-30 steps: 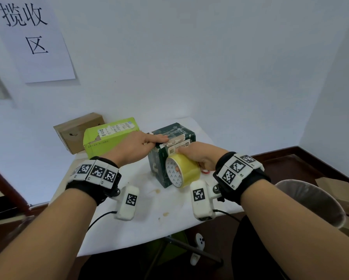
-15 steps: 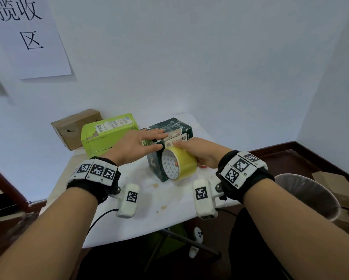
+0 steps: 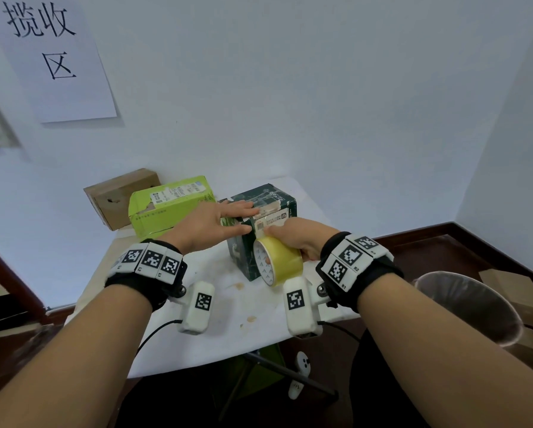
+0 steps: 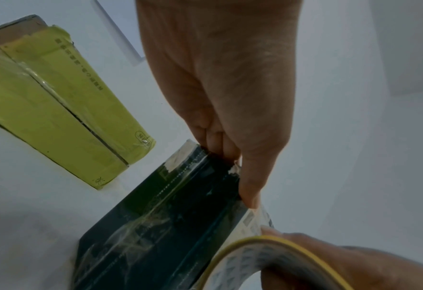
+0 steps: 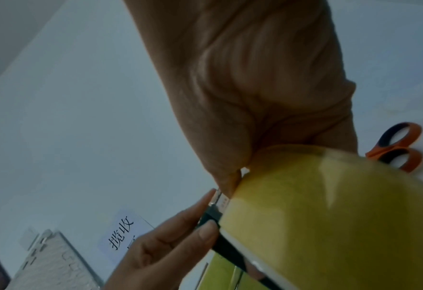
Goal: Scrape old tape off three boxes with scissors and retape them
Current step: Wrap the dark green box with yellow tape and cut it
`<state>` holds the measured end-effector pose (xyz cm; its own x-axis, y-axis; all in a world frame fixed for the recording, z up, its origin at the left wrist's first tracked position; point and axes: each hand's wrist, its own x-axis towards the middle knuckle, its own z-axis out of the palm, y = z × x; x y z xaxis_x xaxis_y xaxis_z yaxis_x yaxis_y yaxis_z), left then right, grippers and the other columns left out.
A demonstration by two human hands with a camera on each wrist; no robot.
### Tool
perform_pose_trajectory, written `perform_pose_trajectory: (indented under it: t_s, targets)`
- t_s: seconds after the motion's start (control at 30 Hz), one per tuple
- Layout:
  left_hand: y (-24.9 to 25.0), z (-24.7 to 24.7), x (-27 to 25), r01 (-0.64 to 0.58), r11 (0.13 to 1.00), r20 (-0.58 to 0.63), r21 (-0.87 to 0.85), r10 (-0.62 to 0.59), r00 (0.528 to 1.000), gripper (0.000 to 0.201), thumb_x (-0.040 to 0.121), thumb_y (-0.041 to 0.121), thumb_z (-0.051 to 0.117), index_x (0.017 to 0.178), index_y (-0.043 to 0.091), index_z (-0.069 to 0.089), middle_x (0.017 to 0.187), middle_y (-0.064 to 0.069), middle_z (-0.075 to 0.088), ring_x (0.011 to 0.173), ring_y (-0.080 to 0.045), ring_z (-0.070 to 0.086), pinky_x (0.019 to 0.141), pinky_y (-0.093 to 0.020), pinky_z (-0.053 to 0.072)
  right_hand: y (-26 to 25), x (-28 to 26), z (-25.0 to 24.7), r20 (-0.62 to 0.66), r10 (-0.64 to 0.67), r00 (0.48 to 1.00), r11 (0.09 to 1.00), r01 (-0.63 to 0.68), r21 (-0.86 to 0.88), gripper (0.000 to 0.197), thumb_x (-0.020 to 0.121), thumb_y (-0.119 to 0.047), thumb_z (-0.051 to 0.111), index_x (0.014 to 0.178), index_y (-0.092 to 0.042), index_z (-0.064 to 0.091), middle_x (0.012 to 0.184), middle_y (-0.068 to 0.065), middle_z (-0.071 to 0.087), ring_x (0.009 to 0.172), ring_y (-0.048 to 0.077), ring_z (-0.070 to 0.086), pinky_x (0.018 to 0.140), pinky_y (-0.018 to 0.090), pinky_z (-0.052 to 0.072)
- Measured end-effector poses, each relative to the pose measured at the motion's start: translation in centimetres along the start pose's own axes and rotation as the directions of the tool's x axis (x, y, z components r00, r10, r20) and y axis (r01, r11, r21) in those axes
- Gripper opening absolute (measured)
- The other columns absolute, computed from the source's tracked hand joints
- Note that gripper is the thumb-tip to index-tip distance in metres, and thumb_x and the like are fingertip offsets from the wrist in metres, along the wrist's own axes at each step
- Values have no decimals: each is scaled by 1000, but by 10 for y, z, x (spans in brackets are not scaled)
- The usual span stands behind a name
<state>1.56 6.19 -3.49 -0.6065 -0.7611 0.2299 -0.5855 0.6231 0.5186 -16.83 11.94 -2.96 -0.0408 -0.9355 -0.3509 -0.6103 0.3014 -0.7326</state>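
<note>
White table [image 3: 154, 329] carries 3 boxes: brown box [image 3: 117, 196] at the back, green box [image 3: 166, 205] beside it, dark box [image 3: 268, 199] in front. Left hand [image 3: 209, 225] lies flat on the dark box, fingers straight. Right hand [image 3: 299, 239] grips the tape roll [image 3: 279, 262] against its front. Scissors [image 5: 399, 146] lie on the table beside the roll.

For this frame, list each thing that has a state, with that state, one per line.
dark green box: upright on the table, left hand pressing its top
tape roll: held on edge against the box's near side
green box: lying flat, label torn
brown box: standing behind the green box
scissors: lying untouched on the table
left hand: fingers straight
right hand: gripping the roll
</note>
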Motion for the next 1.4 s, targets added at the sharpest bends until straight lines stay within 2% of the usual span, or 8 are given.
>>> perform_pose_trajectory:
  t_s: [0.23, 0.33, 0.4, 0.57, 0.9, 1.13, 1.3, 1.4]
  targets:
    - [15, -6, 4, 76, 996, 8, 41, -76, 997, 32, 87, 43, 65, 117, 36, 67, 131, 20, 56, 120, 12, 44, 103, -13, 30, 0, 3, 0, 5, -5, 1000, 1000, 5, -6, 54, 100, -42, 36, 140, -6, 38, 135, 16, 52, 120, 32, 53, 103, 43, 43]
    - [27, 3, 11, 158, 982, -173, 103, -139, 975, 26, 90, 47, 59, 102, 31, 75, 106, 11, 72, 81, -4, 65, 77, -23, 49, 1, 5, 2, 9, -4, 1000, 999, 4, 32, 50, 101, -40, 36, 139, -6, 39, 133, 16, 53, 118, 32, 54, 102, 45, 44]
    - [34, 10, 18, 160, 972, -242, 174, -116, 963, 30, 91, 47, 58, 87, 24, 77, 83, -3, 73, 58, -12, 54, 62, -30, 44, 1, 4, 2, 8, 4, 1000, 999, -4, 46, 49, 101, -39, 36, 138, -5, 39, 132, 16, 53, 118, 32, 54, 102, 45, 44]
    - [33, 19, 31, 88, 938, -228, 336, -10, 974, 34, 86, 53, 60, 68, 26, 49, 77, 8, 49, 73, -12, 47, 61, -30, 37, 3, 3, 2, 20, 0, 1000, 994, -2, 110, 45, 102, -37, 36, 133, -7, 43, 128, 16, 56, 115, 33, 56, 99, 45, 47]
    - [21, 28, 36, 0, 890, -203, 456, 104, 974, 27, 88, 43, 60, 82, 18, 54, 82, 5, 43, 79, -17, 40, 67, -39, 44, 15, 17, 2, 52, -2, 999, 968, -11, 249, 49, 97, -47, 45, 123, -6, 50, 118, 15, 63, 107, 29, 62, 92, 43, 52]
    - [20, 24, 34, -15, 883, -173, 470, 109, 979, 29, 86, 48, 61, 84, 20, 52, 85, 7, 45, 83, -17, 44, 67, -39, 45, 36, 11, -35, -80, 33, 996, 945, -5, 327, 38, 103, -29, 38, 78, -4, 52, 67, 11, 61, 40, 11, 59, 36, 17, 45]
    - [18, 23, 35, -11, 878, -175, 478, 108, 979, 29, 86, 51, 59, 84, 23, 50, 85, 8, 47, 82, -15, 43, 67, -40, 48, 63, 33, -48, -253, 47, 966, 999, -49, -1, 17, 92, -1, 51, 98, -4, 66, 76, -1, 57, 84, 19, 56, 85, 32, 51]
    - [17, 23, 35, -11, 879, -173, 477, 107, 979, 29, 86, 52, 58, 83, 24, 50, 84, 10, 46, 81, -13, 42, 67, -40, 48, 69, 44, -45, -220, 34, 975, 991, -62, -122, 30, 91, -2, 50, 118, -3, 63, 95, 7, 59, 91, 20, 54, 87, 30, 48]
